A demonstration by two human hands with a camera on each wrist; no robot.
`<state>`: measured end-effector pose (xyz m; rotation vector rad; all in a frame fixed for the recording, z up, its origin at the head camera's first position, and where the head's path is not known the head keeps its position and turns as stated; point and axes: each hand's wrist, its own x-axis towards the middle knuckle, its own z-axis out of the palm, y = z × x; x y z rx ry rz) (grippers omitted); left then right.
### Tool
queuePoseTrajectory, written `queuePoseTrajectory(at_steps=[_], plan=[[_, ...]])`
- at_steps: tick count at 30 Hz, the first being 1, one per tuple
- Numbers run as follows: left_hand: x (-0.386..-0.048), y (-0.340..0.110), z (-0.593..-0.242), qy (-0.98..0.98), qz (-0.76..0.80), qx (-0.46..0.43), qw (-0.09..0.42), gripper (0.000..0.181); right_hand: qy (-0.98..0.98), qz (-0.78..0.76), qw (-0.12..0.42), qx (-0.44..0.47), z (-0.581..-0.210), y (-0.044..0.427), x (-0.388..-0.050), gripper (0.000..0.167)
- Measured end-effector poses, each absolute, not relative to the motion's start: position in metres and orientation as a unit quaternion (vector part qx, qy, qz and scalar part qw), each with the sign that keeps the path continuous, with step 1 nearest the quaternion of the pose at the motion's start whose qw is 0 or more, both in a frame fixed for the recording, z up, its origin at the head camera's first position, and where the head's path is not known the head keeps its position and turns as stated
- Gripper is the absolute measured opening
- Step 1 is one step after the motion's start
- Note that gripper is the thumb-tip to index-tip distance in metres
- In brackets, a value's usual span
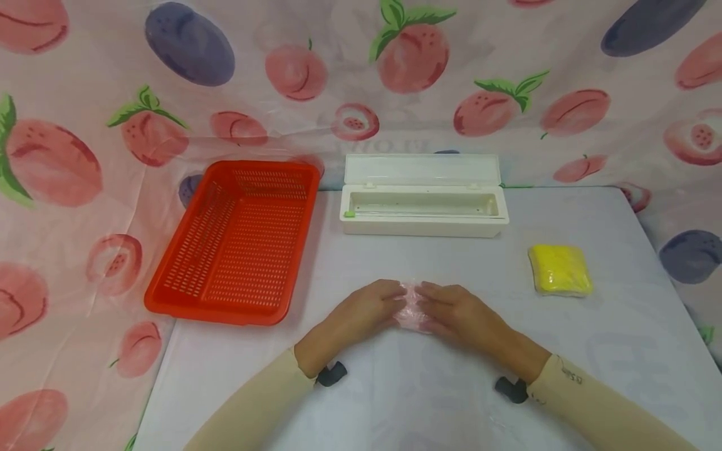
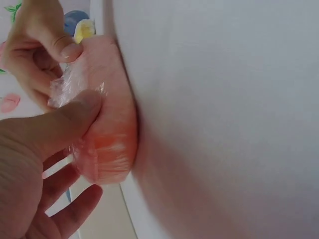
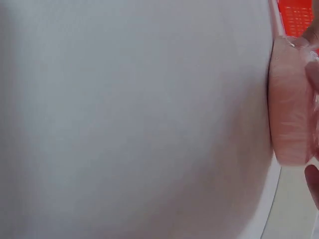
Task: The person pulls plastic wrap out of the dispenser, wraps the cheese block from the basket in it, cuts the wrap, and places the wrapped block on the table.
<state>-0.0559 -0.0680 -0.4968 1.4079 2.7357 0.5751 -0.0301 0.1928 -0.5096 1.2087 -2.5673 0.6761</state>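
A pink block wrapped in clear plastic film (image 1: 410, 307) lies flat on the table, between both hands. My left hand (image 1: 366, 310) holds its left side; in the left wrist view, the thumb (image 2: 82, 112) presses on the film over the top while the outer fingers spread beside it. From the other side my right hand (image 1: 465, 316) grips the block, its thumb (image 2: 70, 51) at the far edge. Crinkled film (image 2: 62, 92) bunches up between the two hands. The right wrist view shows the smooth side of the pink block (image 3: 289, 109); most of the right hand is cut off there.
A red perforated plastic basket (image 1: 248, 307) stands at the left. Behind the hands is a long white box (image 1: 423, 227), its clear lid (image 1: 423, 169) raised, with a small green slider (image 1: 350, 214). At the right lies a yellow film-wrapped block (image 1: 561, 269). Fruit-patterned cloth hangs behind the table.
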Motion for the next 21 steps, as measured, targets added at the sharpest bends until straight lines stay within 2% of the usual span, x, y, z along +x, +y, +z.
queuePoseTrajectory(at_steps=[2,7,9,12,18,21], plan=[[-0.057,-0.067,-0.497,0.873,0.186,0.452,0.004,0.036,-0.887,0.264,0.081,0.369,-0.508,0.191,-0.03,0.052],[-0.061,-0.066,-0.497,0.868,0.139,0.477,-0.01,0.032,-0.919,0.306,-0.043,0.243,-0.507,0.185,-0.034,0.094],[-0.061,-0.066,-0.496,0.868,0.133,0.479,0.0,0.033,-0.925,0.292,-0.077,0.232,-0.508,0.183,-0.035,0.102],[-0.062,-0.066,-0.497,0.867,0.145,0.477,0.018,0.035,-0.928,0.27,-0.084,0.244,-0.509,0.18,-0.035,0.094],[-0.064,-0.065,-0.5,0.877,0.205,0.428,0.068,0.037,-0.923,0.267,-0.03,0.276,-0.51,0.179,-0.032,0.072],[-0.064,-0.066,-0.5,0.882,0.236,0.392,0.11,0.055,-0.915,0.271,-0.011,0.298,-0.511,0.18,-0.031,0.065]])
